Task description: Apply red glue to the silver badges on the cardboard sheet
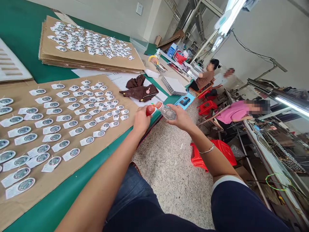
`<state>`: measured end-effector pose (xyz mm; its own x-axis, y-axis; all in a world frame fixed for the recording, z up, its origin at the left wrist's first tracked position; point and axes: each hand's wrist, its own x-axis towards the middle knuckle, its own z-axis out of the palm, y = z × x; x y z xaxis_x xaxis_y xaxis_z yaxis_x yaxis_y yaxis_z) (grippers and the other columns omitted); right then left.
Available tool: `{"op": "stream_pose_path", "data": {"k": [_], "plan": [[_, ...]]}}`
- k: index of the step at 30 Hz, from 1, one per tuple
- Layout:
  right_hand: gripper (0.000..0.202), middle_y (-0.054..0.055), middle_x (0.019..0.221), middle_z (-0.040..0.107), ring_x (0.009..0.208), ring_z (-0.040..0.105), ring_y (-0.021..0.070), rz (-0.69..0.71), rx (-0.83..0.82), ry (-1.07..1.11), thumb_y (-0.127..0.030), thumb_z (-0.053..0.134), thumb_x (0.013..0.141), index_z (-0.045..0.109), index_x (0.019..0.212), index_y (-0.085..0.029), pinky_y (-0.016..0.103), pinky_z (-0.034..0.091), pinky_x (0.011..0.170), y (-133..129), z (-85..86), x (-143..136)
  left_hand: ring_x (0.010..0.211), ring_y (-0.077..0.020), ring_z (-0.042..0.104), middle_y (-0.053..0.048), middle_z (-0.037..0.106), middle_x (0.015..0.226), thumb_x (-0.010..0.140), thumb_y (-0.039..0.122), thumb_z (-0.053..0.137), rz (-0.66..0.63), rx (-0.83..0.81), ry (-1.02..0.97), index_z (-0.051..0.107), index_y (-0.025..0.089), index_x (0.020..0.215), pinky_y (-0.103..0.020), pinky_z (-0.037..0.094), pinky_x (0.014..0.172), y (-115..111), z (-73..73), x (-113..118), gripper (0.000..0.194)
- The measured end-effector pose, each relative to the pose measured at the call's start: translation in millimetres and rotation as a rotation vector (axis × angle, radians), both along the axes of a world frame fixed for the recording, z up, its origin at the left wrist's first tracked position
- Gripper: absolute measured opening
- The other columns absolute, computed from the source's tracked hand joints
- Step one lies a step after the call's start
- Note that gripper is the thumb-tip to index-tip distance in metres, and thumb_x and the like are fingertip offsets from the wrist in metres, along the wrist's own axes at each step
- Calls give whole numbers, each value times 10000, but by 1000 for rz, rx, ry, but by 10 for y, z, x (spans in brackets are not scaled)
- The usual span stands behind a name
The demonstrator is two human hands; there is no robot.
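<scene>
My left hand [142, 118] is closed around a small red bottle [150, 110], whose tip points toward the mouth of a clear bottle. The clear plastic bottle [167, 111] lies tilted in my right hand [180, 118], its fingers wrapped round it, with the orange-red neck toward the red bottle. Both hands are over the green table's front edge. Left of them, a cardboard sheet [116, 135] carries many small round metallic pieces with white paper tags. Just beyond the hands is a dark brown cloth [140, 91] on printed paper.
A stack of cardboard [45, 48] with more tagged pieces stands at the back of the green table [21, 22]. Farther off are a white box [173, 84], a blue tray [185, 100], red stools [224, 153] and seated people, one in a pink shirt [231, 111].
</scene>
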<state>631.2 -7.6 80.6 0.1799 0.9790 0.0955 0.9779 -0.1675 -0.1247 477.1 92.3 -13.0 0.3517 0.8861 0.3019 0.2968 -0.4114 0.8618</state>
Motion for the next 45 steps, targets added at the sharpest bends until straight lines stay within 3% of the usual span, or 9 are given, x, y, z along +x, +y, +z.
{"op": "stream_pose_path", "data": {"k": [18,45], "plan": [[711,48,989,500,891,540,237,30,-17,-91,-340,687,661,386,1306,-343,377,448,783,7,97,8,987,-238,565,-80,605,1063,687,122,669,2,-3,15,564,180,1159,-321,440,905,-1,13,-12,487],[723,52,1021,505,915,545,244,27,-29,-75,-343,681,651,382,1309,-345,373,438,773,5,104,29,1018,-239,560,-97,594,1113,686,104,673,0,-31,16,556,151,1184,-317,424,929,-17,46,-20,513]]}}
